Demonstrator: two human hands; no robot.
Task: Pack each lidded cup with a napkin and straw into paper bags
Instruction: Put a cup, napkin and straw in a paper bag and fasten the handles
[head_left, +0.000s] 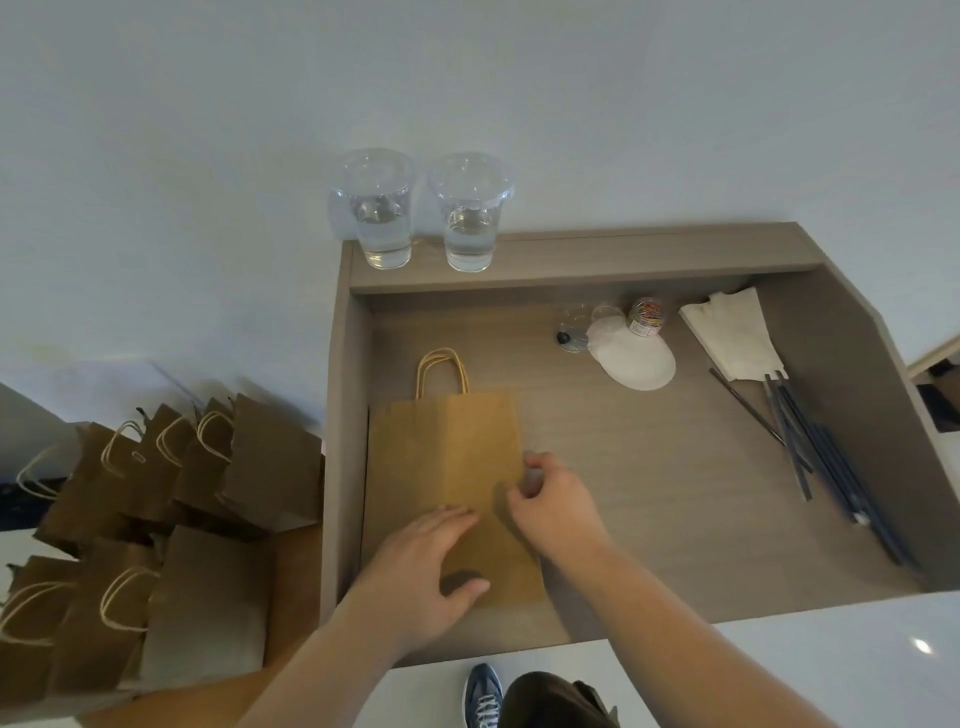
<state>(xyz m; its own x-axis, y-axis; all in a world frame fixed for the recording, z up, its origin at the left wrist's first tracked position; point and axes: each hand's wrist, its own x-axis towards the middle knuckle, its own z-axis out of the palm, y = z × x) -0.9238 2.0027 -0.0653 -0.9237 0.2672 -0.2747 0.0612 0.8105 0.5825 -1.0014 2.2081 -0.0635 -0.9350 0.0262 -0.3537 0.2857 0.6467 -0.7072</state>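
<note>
Now our left hand (431, 566), fingers straight, pins the paper bag (447, 452), handles (441, 371) away; right hand (556, 512) seemingly pinches its right edge.

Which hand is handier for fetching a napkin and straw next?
Probably right. The napkins and straws lie on the right hand's side; the left hand rests flat on the paper bag, farther away.

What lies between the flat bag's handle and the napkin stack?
Head view: a round white disc, a small colourful-labelled jar and a clear plastic piece lie between the bag handle and the napkin stack.
</note>
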